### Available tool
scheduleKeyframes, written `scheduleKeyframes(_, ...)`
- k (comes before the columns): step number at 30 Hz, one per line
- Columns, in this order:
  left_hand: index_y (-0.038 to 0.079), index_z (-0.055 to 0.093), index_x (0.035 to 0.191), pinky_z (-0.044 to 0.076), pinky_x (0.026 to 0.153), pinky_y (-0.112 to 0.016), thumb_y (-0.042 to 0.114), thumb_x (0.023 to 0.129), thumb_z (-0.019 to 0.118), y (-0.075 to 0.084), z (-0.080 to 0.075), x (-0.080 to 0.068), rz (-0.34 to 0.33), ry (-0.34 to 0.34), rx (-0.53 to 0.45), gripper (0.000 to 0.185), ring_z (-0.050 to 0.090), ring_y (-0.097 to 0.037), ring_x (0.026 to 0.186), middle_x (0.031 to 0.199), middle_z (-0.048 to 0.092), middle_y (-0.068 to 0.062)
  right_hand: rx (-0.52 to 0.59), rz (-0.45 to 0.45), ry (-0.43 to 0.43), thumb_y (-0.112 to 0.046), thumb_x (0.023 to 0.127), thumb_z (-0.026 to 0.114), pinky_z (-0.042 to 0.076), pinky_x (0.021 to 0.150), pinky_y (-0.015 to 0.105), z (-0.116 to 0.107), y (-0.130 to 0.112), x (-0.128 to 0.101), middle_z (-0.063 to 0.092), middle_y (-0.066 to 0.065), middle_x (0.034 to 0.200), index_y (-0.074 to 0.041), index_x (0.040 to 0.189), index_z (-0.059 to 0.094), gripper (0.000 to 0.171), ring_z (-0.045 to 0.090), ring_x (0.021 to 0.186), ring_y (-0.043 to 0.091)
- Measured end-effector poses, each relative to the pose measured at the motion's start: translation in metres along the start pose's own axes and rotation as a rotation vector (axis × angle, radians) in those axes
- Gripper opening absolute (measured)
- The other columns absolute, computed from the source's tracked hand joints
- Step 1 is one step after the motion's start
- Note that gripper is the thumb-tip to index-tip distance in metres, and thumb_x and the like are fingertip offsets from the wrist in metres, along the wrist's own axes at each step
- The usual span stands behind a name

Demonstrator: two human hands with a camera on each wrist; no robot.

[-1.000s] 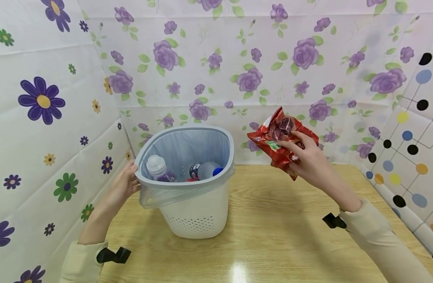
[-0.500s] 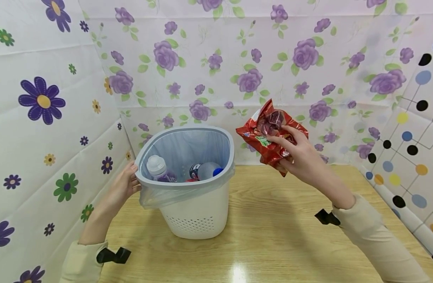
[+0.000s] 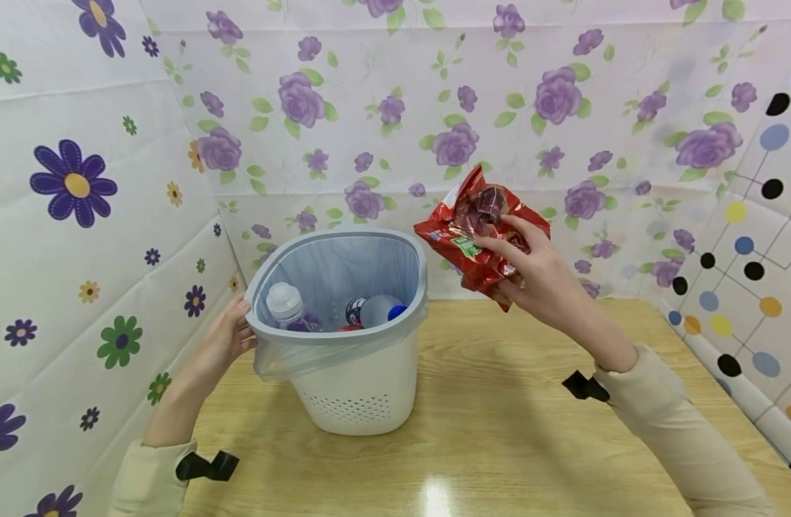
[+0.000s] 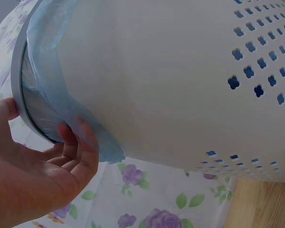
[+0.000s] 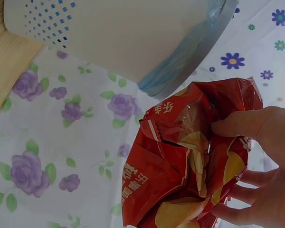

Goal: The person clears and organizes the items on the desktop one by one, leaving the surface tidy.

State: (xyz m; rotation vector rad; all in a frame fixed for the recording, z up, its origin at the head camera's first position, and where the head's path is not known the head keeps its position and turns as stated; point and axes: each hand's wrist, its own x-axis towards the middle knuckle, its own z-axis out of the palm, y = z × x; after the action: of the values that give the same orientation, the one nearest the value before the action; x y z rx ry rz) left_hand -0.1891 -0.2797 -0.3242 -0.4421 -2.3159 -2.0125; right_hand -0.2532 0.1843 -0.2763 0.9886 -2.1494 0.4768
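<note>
A white trash bin [image 3: 363, 391] with a grey-blue rim and a pale blue liner bag [image 3: 324, 251] stands left of centre in the head view. My left hand [image 3: 224, 336] grips its rim at the left; in the left wrist view the thumb is over the rim and the fingers [image 4: 80, 147] curl at the liner's folded edge. My right hand [image 3: 540, 276] pinches a crumpled red snack bag [image 3: 463, 240], held in the air just right of the rim. Chip pictures show on that bag in the right wrist view. Whether anything is inside it I cannot tell.
Inside the bin lie a bottle with a white cap [image 3: 286, 301], a clear bottle with a blue cap [image 3: 379, 311] and a bit of something red. The bin stands on a wooden table [image 3: 499, 402]. Patterned sheets [image 3: 395, 93] hang behind and at both sides.
My right hand has carried the red snack bag leftward and slightly up, closer to the bin's rim. The left hand and the bin have stayed where they were.
</note>
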Motion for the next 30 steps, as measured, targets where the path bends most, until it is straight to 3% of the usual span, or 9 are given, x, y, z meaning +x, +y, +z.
scheduleKeyframes(11, 0.018, 0.035, 0.135, 0.048, 0.074, -0.02, 0.034, 0.105, 0.027, 0.002, -0.001, 0.0, -0.006, -0.005, 0.014, 0.034, 0.059, 0.0, 0.091, 0.102, 0.061, 0.015, 0.015, -0.068, 0.035, -0.003, 0.076, 0.08, 0.051, 0.088, 0.056, -0.008, -0.017, 0.026, 0.038, 0.025, 0.145, -0.024, 0.133, 0.056, 0.065, 0.037, 0.134, 0.041)
scheduleKeyframes(19, 0.021, 0.037, 0.131, 0.047, 0.072, -0.019, 0.034, 0.105, 0.028, 0.002, -0.001, 0.0, -0.014, 0.001, -0.002, 0.03, 0.058, 0.0, 0.087, 0.098, 0.061, 0.014, 0.02, -0.104, 0.001, -0.002, 0.079, 0.074, 0.056, 0.078, 0.043, -0.011, -0.036, 0.053, 0.036, 0.021, 0.149, -0.026, 0.135, 0.054, 0.063, 0.037, 0.135, 0.04)
scheduleKeyframes(30, 0.02, 0.037, 0.132, 0.047, 0.072, -0.02, 0.034, 0.105, 0.029, 0.002, -0.001, 0.0, -0.027, 0.002, -0.001, 0.031, 0.058, 0.0, 0.086, 0.098, 0.061, 0.014, 0.07, -0.186, 0.006, 0.001, 0.079, 0.068, 0.054, 0.078, 0.04, -0.004, -0.067, 0.084, 0.037, 0.022, 0.147, -0.024, 0.136, 0.053, 0.064, 0.038, 0.134, 0.038)
